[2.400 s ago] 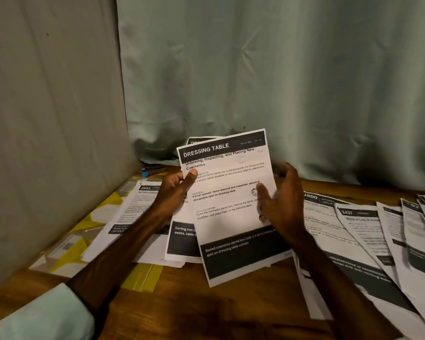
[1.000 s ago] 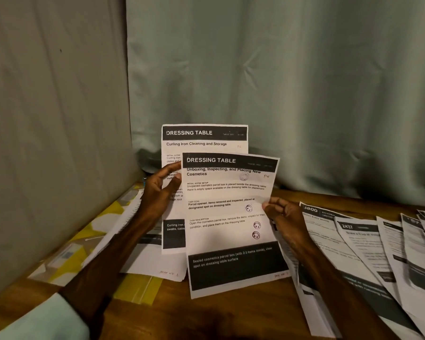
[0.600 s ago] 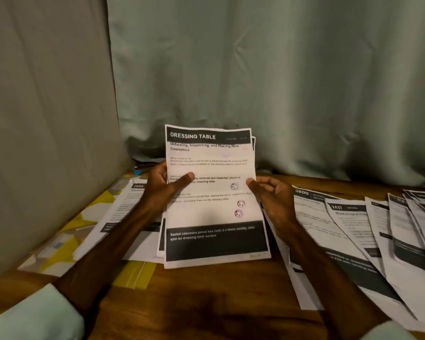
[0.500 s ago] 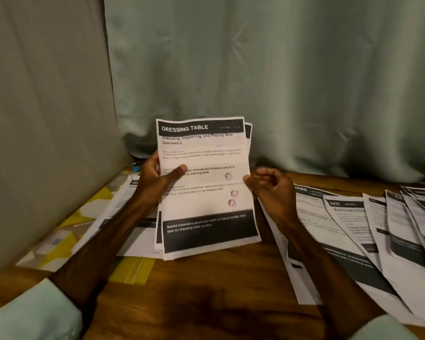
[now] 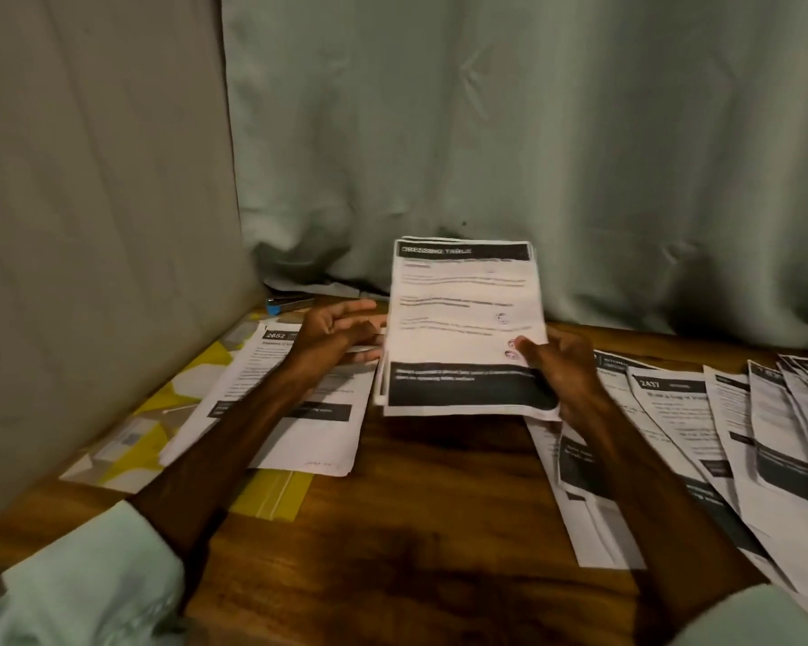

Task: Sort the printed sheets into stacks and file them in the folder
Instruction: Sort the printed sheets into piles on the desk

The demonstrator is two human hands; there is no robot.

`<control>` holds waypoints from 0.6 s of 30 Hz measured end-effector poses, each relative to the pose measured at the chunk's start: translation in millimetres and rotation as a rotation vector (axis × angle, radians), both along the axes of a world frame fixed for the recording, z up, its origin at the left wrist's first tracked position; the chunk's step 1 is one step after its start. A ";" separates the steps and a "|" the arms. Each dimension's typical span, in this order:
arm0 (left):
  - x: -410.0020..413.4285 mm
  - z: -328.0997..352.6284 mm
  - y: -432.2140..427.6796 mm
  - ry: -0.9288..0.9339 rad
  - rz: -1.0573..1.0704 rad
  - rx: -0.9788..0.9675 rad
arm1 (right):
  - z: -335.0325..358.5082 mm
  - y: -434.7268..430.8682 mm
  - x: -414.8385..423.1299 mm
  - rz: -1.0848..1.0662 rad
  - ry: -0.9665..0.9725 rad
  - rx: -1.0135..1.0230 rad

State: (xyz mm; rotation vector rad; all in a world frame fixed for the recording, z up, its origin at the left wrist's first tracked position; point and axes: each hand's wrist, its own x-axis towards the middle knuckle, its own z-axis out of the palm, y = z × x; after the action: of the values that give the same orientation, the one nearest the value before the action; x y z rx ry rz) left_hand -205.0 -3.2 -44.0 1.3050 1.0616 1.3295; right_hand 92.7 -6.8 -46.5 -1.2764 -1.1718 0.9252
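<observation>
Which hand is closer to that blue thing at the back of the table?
Left. The left hand lies just right of the blue thing; the right hand is farther right, gripping the Dressing Table sheets.

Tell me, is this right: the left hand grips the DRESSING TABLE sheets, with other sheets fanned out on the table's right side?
Not quite. The head view shows the right hand gripping the DRESSING TABLE sheets, thumb on the front; the left hand is open beside their left edge. The other sheets do lie fanned out on the right side of the table.
</observation>
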 end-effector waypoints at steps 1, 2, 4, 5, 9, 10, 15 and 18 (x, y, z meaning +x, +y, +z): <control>0.4 0.1 -0.7 -0.001 -0.037 -0.003 | -1.5 2.1 8.1 -0.038 -0.018 -0.007; 1.3 0.4 -1.5 0.016 -0.052 0.009 | -3.6 4.2 14.7 -0.064 -0.061 -0.012; 0.8 -2.7 0.7 0.131 0.003 0.076 | -10.3 8.7 20.1 -0.088 -0.187 -0.024; 0.9 -5.8 3.1 0.219 0.058 0.134 | -13.1 9.8 19.1 -0.097 -0.235 -0.029; -4.2 -23.4 14.4 0.646 0.272 0.321 | -16.8 12.1 6.6 -0.084 -0.323 -0.046; -4.6 -27.1 14.8 0.744 0.278 0.304 | -17.4 13.2 5.3 -0.079 -0.356 -0.051; 1.7 -44.9 14.1 1.170 0.131 0.133 | -32.0 19.1 -2.0 -0.105 -0.606 -0.107; 5.7 -45.1 13.8 1.258 0.105 0.113 | -38.4 19.2 -9.5 -0.097 -0.678 -0.050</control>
State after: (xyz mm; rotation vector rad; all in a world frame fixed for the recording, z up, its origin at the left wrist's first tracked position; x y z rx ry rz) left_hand -199.3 10.6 -89.1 2.2647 1.8871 0.5131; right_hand 83.2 12.4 -84.9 -1.7410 -1.5862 0.4500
